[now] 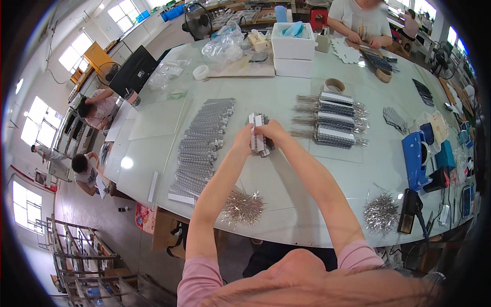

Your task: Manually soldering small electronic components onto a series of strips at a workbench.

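Note:
At the middle of the table, my left hand [244, 139] and my right hand [274, 131] are closed round a small stack of grey patterned strips [264, 148] with a white strip lengthwise on top. My fingers hold the stack from both sides; their far sides are hidden. Left of my hands lies a long fanned row of similar grey strips [202, 140]. On the right, several bundles of dark strips [335, 120] with thin wire leads at both ends lie in a pile. A bunch of loose silvery wires [243, 206] sits beside my left forearm.
Another silvery wire bunch [381, 212] and a blue bench device [413, 159] stand at the right. White foam boxes [293, 51], a brown tape roll [334, 86], a white tape roll [201, 72] and plastic bags [225, 46] lie farther back. Across the table, a co-worker [360, 25] handles parts.

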Demonstrator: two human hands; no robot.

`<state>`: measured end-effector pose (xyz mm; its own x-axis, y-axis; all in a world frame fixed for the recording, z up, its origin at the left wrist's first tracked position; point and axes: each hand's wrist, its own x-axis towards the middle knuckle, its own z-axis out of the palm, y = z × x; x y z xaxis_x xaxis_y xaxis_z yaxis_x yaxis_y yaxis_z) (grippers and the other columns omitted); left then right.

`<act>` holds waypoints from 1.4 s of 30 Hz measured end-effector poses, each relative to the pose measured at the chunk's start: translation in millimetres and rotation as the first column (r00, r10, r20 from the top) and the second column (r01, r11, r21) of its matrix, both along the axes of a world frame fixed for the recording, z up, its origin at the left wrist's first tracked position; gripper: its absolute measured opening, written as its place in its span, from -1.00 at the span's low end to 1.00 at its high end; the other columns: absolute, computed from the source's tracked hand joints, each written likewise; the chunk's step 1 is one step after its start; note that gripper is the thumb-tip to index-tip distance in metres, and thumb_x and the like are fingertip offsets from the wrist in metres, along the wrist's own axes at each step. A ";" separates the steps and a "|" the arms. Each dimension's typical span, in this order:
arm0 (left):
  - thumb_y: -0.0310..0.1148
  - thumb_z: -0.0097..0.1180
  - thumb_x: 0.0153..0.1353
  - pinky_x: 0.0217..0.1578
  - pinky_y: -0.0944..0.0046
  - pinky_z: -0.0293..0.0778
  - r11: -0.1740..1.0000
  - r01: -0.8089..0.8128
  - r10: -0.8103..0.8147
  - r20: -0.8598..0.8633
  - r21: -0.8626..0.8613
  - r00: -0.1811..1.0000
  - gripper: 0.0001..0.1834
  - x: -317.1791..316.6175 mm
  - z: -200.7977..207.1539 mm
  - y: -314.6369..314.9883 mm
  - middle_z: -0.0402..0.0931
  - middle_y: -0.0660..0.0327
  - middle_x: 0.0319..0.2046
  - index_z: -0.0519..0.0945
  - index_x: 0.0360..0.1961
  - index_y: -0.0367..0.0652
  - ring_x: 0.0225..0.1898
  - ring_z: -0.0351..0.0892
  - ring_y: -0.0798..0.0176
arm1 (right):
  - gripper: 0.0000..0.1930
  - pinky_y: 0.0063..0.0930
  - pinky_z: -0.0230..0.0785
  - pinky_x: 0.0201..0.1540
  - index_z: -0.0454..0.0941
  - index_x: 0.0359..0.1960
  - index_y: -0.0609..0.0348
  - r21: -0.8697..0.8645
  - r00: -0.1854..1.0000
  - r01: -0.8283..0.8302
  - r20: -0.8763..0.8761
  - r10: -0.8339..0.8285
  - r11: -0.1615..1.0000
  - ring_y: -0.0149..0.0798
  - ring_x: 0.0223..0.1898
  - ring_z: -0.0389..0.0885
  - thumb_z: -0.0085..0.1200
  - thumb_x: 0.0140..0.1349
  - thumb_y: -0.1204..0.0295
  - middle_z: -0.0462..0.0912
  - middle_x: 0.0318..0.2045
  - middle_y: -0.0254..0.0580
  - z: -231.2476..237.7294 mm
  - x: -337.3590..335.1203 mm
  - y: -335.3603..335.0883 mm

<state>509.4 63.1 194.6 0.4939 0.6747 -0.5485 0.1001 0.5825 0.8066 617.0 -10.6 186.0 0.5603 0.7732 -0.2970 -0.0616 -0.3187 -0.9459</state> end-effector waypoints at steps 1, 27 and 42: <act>-0.17 0.02 0.30 -0.21 0.02 0.54 1.000 0.003 -0.003 -0.002 0.000 1.000 -0.57 -0.4 5.6 -2.9 0.53 0.04 -0.14 0.45 0.04 -0.27 -0.13 0.58 0.07 | -0.60 -0.36 0.50 -0.31 0.66 -0.39 0.37 -0.020 0.999 0.001 0.050 0.000 1.000 -0.18 -0.40 0.68 0.27 -0.22 0.26 0.69 -0.43 -0.03 -1.7 0.4 0.6; 0.02 -0.01 0.31 0.01 0.13 0.37 0.936 0.338 -0.336 -0.035 0.104 0.941 -0.55 -22.6 48.5 -4.5 0.46 0.29 -0.07 0.49 0.03 -0.09 -0.01 0.39 0.30 | -0.62 -0.27 0.61 -0.26 0.52 -0.09 0.31 0.149 0.815 0.106 -0.580 0.000 0.983 -0.21 -0.31 0.70 0.25 0.08 0.37 0.67 -0.26 -0.10 14.7 -12.3 -28.4; 0.13 -0.31 0.41 -0.04 0.05 0.55 0.905 0.406 -0.389 0.142 -0.126 0.910 -0.42 3.9 35.4 -90.4 0.55 0.15 -0.07 0.46 0.11 -0.11 -0.06 0.59 0.16 | -0.60 -0.36 0.54 -0.25 0.45 -0.07 0.38 0.306 0.905 0.301 -0.391 -0.169 0.903 -0.26 -0.32 0.64 0.16 0.09 0.38 0.63 -0.28 -0.09 28.3 -34.3 -113.7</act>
<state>513.3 -27.4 230.0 0.7671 0.3243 -0.5536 0.2638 0.6272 0.7328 582.7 -124.4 214.3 0.6498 0.7210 -0.2406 -0.4373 0.0957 -0.8942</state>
